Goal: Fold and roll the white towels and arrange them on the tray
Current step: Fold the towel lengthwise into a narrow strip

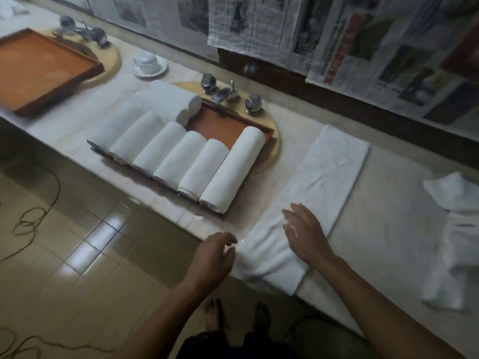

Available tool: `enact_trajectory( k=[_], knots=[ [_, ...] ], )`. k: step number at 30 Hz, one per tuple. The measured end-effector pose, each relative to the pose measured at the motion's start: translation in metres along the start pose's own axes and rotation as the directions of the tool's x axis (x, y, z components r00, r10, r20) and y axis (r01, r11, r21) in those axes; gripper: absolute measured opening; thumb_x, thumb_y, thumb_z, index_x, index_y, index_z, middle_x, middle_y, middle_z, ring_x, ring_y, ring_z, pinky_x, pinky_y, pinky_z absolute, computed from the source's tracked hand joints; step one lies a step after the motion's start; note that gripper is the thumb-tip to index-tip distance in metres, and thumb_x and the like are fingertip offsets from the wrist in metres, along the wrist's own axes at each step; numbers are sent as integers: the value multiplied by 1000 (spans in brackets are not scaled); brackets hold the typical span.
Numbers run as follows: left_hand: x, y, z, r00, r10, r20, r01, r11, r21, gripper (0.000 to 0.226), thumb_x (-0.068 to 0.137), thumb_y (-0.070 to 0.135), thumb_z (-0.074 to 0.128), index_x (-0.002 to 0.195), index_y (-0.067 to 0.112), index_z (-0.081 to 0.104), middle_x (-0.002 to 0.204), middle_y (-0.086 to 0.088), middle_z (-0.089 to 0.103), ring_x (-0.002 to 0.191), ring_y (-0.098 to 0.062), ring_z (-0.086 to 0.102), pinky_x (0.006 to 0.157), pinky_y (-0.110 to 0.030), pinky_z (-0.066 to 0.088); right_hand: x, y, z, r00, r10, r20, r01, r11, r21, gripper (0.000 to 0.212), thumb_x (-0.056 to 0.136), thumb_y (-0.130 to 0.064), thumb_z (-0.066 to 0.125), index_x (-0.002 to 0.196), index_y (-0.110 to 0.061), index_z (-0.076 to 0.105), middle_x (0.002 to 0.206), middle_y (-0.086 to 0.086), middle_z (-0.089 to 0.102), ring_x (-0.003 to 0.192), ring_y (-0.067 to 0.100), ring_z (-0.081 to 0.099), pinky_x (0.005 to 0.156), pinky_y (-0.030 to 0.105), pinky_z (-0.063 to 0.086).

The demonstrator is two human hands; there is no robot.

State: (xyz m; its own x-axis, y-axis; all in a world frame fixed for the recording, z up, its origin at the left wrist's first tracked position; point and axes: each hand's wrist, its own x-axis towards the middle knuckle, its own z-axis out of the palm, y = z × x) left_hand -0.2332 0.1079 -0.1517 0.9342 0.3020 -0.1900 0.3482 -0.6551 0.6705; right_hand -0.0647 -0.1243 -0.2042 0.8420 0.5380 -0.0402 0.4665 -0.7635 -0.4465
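Towel rolls [181,156] crowd the tray [223,125]; a cup [147,62], perhaps lidded, stands behind.

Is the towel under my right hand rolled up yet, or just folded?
Just folded: the towel lies flat as a long narrow strip on the counter, with no roll visible.

On the surface [388,229], a tray [220,125] held a row of rolled towels [181,156], with taps [225,93] behind it. A second tray [39,71] lay far left, and a cup [147,62] stood between the two, toward the back. Right of the rolls lay a folded towel [324,177], the right hand [303,234] on its near end. Loose towels [456,229] lay farther right.
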Motion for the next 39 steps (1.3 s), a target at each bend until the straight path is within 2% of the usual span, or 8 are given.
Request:
enact_trajectory(
  k=[4, 9, 17, 21, 24, 27, 34, 39],
  knots=[
    [31, 28, 7, 970, 237, 46, -239, 970, 38, 19, 90, 18, 66, 107, 24, 71, 102, 7, 69, 96, -11, 61, 78, -17, 38, -3, -1, -19, 987, 99, -124, -87, 992, 96, 38, 96, -17, 62, 133, -13, 66, 151, 12, 52, 143, 30, 42, 121, 40, 31],
    [66, 54, 34, 895, 419, 157, -439, 888, 134, 25, 96, 26, 60, 120, 27, 66, 124, 5, 63, 114, -17, 53, 94, -33, 48, 12, 11, -57, 960, 197, -200, -183, 979, 88, 39, 100, -17, 62, 138, -12, 62, 153, 13, 48, 144, 29, 40, 118, 34, 28],
    [123, 102, 105, 765, 537, 356, -635, 723, 272, 50, 103, 30, 46, 151, 21, 40, 162, -11, 33, 152, -34, 24, 125, -54, 20, 82, 60, -84, 952, 284, -112, -279, 958, 59, 49, 104, -26, 54, 152, -16, 48, 163, 15, 34, 152, 28, 28, 124, 38, 23],
    [145, 87, 130, 734, 551, 397, -671, 678, 301, 59, 109, 51, 23, 164, 37, 8, 173, 0, -4, 159, -23, -12, 127, -53, -1, 118, 84, -68, 958, 281, 55, -271, 952, -140, 57, 106, -48, 42, 160, -34, 29, 171, 7, 14, 157, 29, 9, 124, 51, 12],
    [147, 89, 134, 738, 565, 369, -670, 677, 303, 62, 107, 55, 29, 164, 38, 9, 173, 3, -1, 159, -21, -8, 127, -51, 0, 146, 109, -63, 940, 340, 36, -325, 920, -217, 69, 98, -74, 25, 160, -47, 11, 173, -5, -5, 158, 27, -8, 122, 62, -1],
    [151, 91, 136, 751, 560, 349, -655, 698, 290, 68, 103, 57, 42, 163, 37, 17, 173, 2, 7, 160, -22, 2, 127, -52, 6, 187, 134, -75, 911, 412, -27, -409, 892, -193, 79, 90, -85, 18, 159, -49, 7, 172, -6, -9, 158, 28, -12, 121, 63, -7],
    [162, 93, 139, 760, 555, 340, -642, 724, 254, 71, 99, 57, 52, 161, 33, 29, 172, 1, 16, 159, -24, 12, 126, -55, 16, 255, 166, -92, 867, 498, 3, -490, 854, -174, 77, 95, -80, 22, 161, -43, 11, 172, 0, -9, 157, 29, -12, 120, 65, -8],
    [161, 92, 137, 759, 531, 377, -639, 721, 270, 70, 102, 57, 48, 163, 33, 23, 173, 1, 10, 160, -24, 6, 126, -56, 12, 185, 123, -76, 922, 378, -85, -385, 918, -95, 63, 101, -58, 41, 159, -35, 30, 172, 6, 10, 158, 31, 2, 123, 62, 1]
  ],
)
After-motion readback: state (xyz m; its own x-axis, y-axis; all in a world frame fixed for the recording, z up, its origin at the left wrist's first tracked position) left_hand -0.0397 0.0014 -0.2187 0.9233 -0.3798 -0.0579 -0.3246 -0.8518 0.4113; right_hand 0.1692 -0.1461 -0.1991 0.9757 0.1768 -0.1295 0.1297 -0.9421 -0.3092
